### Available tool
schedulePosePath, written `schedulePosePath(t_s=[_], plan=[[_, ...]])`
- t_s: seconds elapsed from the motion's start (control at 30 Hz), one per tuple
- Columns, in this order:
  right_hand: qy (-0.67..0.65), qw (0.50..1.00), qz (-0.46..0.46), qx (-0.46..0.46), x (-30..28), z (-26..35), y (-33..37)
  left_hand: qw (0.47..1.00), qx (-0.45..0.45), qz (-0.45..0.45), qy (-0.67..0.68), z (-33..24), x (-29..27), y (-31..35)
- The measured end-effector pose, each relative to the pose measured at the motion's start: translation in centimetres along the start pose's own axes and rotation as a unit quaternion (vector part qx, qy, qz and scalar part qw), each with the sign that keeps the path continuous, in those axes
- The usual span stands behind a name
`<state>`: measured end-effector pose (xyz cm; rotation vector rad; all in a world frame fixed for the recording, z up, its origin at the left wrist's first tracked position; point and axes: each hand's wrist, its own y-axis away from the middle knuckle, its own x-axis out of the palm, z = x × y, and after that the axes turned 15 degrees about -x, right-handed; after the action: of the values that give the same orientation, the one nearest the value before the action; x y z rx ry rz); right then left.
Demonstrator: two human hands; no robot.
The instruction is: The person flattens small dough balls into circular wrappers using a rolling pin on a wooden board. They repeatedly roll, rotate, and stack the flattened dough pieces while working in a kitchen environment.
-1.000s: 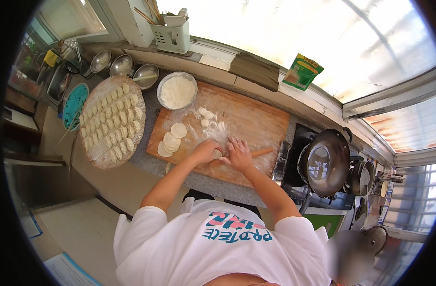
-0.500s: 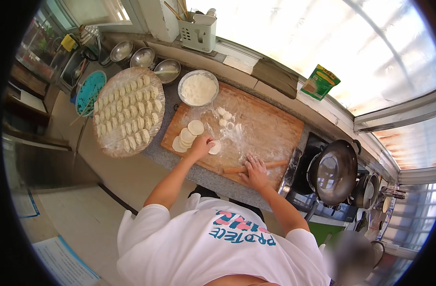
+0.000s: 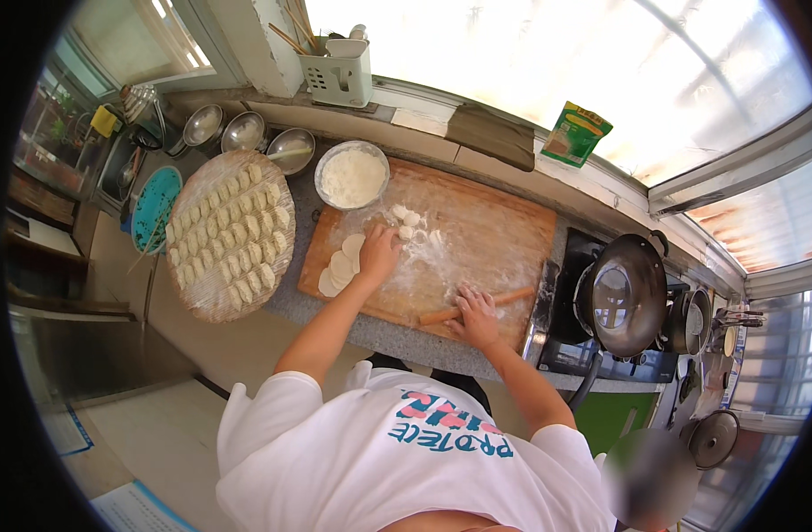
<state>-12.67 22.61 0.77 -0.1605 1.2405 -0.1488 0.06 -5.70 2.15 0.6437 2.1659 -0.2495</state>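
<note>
- The left hand [image 3: 381, 252] is over the board [image 3: 486, 222] toward its left edge, between wrappers and dough balls; I cannot tell whether its fingers grip anything.
- The right hand [image 3: 477, 316] lies unclenched, fingers extended, across the rolling pin [image 3: 515, 295] along the near edge.
- Round wrappers [image 3: 340, 269] overlap by the near left corner.
- Dough balls [image 3: 407, 218] sit toward the far edge.
- A flour bowl [image 3: 353, 176] stands at the far left corner.

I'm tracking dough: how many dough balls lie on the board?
3 dough balls, clustered near the left hand: an upper-left ball, a right ball and a lower ball. More may be hidden by that hand.
</note>
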Motion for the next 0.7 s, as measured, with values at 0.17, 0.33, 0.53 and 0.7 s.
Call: schedulePosePath(t_s=[0.17, 0.33, 0.53, 0.7], plan=[[-0.01, 1.0, -0.018, 0.02, -0.4, 0.8, 0.0, 1.0, 0.001, -0.01, 0.026, -1.3, 2.6, -1.5], [-0.029, 0.999, -0.013, 0.031, -0.3, 0.9, 0.0, 0.997, 0.056, 0.041, 0.036, -1.2, 5.1, 0.1], [-0.03, 0.998, 0.006, 0.05, 0.6, 0.2, 0.4, 0.993, 0.088, 0.07, -0.015, -3.5, 6.1, 3.7], [-0.026, 0.999, 0.008, 0.035, 0.5, 0.0, 0.2, 0.987, 0.13, 0.033, -0.086, -6.1, 7.1, 2.3]])
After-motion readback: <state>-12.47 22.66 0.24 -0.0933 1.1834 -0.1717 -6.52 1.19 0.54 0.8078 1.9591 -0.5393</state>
